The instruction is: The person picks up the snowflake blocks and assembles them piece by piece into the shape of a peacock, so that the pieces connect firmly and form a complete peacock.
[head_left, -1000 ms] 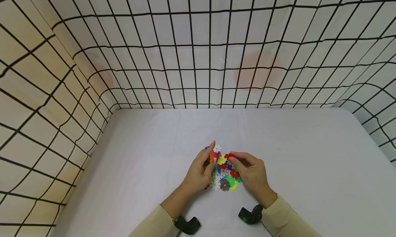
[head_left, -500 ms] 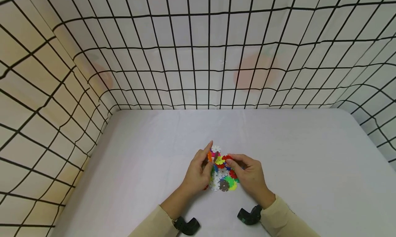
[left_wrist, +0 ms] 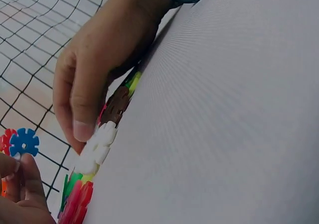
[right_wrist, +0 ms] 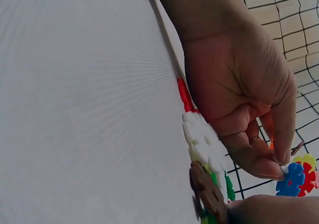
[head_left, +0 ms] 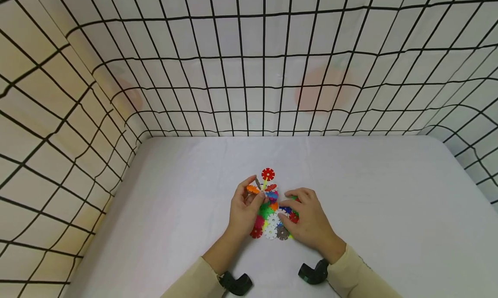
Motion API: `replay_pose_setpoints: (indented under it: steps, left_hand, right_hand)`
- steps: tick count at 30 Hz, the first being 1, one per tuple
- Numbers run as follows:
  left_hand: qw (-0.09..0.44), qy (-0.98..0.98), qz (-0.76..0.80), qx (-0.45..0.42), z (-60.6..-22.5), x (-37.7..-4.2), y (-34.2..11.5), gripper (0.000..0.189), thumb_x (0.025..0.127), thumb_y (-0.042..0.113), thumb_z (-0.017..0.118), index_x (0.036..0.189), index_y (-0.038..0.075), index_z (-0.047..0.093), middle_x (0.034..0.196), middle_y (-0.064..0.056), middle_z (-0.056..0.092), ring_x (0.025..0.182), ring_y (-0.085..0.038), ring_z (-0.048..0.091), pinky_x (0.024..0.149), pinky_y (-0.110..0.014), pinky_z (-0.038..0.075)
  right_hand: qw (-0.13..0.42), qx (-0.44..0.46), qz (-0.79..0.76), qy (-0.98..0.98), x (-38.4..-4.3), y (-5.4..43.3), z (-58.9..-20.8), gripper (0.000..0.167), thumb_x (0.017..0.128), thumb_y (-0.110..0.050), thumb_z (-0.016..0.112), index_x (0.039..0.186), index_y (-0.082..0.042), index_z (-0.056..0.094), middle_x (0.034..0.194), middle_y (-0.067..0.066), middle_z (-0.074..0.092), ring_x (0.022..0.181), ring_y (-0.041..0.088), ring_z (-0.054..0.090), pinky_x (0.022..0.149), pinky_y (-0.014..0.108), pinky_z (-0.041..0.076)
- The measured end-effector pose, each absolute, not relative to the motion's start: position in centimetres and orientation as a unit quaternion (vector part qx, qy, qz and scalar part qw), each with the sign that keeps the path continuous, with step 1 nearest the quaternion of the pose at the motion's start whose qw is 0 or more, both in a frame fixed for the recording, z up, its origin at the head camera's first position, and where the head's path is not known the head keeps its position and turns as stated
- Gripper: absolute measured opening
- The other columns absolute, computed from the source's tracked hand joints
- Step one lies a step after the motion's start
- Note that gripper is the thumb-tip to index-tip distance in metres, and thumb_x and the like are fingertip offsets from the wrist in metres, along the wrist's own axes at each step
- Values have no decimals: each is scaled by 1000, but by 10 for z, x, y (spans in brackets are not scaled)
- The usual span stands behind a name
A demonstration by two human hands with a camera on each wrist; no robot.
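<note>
My left hand point(head_left: 246, 209) pinches a small build of joined plastic snowflake discs between thumb and fingers, raised over the pile. A red disc point(head_left: 268, 174) stands at its far end, with an orange disc point(head_left: 253, 189) and a blue disc point(right_wrist: 290, 180) around a white middle. My right hand point(head_left: 311, 218) is over the right side of the loose pile, thumb and fingers apart, fingertips down among the discs. White discs point(head_left: 271, 232), a brown disc point(head_left: 282, 233) and a red disc point(head_left: 256, 232) lie there. Whether the right fingertips touch a disc I cannot tell.
A white cloth covers the table point(head_left: 186, 181). Black wire mesh point(head_left: 249, 88) rises behind it and along both sides. A black wrist device point(head_left: 236, 284) hangs under the left wrist, and another black device point(head_left: 313, 273) under the right.
My left hand has lifted the joined discs and tilted them, the red disc now pointing away. The right hand has let go of the red disc and moved down to the pile.
</note>
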State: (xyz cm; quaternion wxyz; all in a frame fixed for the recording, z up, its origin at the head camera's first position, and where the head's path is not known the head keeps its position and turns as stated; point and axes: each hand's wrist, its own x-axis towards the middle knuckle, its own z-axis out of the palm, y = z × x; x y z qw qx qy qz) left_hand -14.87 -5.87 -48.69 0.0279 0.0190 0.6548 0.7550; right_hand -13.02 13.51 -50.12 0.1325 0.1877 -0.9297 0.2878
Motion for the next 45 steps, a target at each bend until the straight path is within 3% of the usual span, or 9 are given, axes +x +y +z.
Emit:
replay_pose_setpoints:
  steps: [7, 18, 24, 27, 31, 33, 35, 40, 45]
  left_hand:
    - [47, 628, 776, -13, -485, -150, -58, 56, 97, 2, 66, 148, 16, 49, 101, -8, 61, 87, -12, 74, 85, -23, 61]
    - [78, 601, 795, 3, -485, -149, -59, 52, 99, 2, 62, 147, 16, 46, 105, -8, 59, 88, -14, 75, 88, -27, 61]
    - [85, 609, 789, 24, -485, -148, -60, 52, 99, 3, 62, 148, 12, 44, 107, -7, 57, 84, -12, 73, 85, -24, 61]
    - [86, 610, 787, 33, -485, -148, -60, 52, 100, 4, 62, 147, 12, 45, 105, -6, 57, 82, -13, 74, 82, -23, 61]
    - [91, 623, 775, 42, -486, -148, -60, 50, 99, 5, 63, 145, 16, 48, 110, -7, 59, 87, -18, 74, 82, -25, 62]
    - [94, 630, 770, 48, -486, -147, -60, 49, 99, 4, 62, 144, 17, 49, 114, -9, 60, 89, -20, 75, 83, -27, 62]
    - [97, 629, 770, 53, -487, -147, -60, 48, 100, 1, 61, 144, 16, 49, 120, -11, 59, 90, -21, 75, 84, -28, 62]
    - [97, 642, 758, 58, -489, -147, -59, 50, 98, -1, 62, 144, 13, 50, 126, -14, 56, 84, -14, 69, 81, -22, 61]
    - [91, 653, 749, 68, -488, -146, -58, 49, 97, 0, 64, 142, 15, 54, 130, -18, 55, 88, -14, 66, 80, -18, 59]
  right_hand:
    - [129, 205, 286, -927, -130, 136, -501, 9, 88, -22, 79, 93, -18, 73, 124, 9, 66, 127, 34, 47, 110, 58, 37]
    - [121, 207, 291, -926, -128, 138, -503, 6, 90, -20, 76, 94, -20, 71, 125, 7, 66, 132, 35, 44, 106, 63, 35]
    - [97, 207, 306, -924, -128, 136, -502, 26, 86, -30, 81, 108, -18, 74, 129, 4, 64, 137, 34, 41, 108, 64, 30]
    - [102, 211, 320, -918, -128, 135, -501, 22, 84, -28, 84, 102, -20, 73, 127, 3, 64, 135, 34, 42, 107, 64, 30]
    - [146, 178, 400, -887, -129, 135, -500, 13, 87, -16, 81, 96, -18, 72, 107, -2, 65, 112, 18, 53, 100, 41, 45]
    - [171, 148, 456, -861, -129, 134, -499, 11, 90, -11, 78, 98, -16, 72, 100, -4, 64, 97, 11, 55, 86, 24, 50]
    - [190, 120, 511, -830, -129, 134, -497, 11, 93, -7, 74, 103, -12, 72, 97, -2, 65, 87, 6, 56, 74, 15, 52]
    - [189, 73, 611, -765, -127, 134, -493, 22, 96, -1, 67, 118, 3, 67, 99, 12, 69, 85, 3, 66, 77, 10, 55]
    - [173, 64, 624, -760, -124, 134, -492, 28, 99, -2, 64, 126, 4, 64, 101, 18, 73, 91, -2, 71, 86, 13, 56]
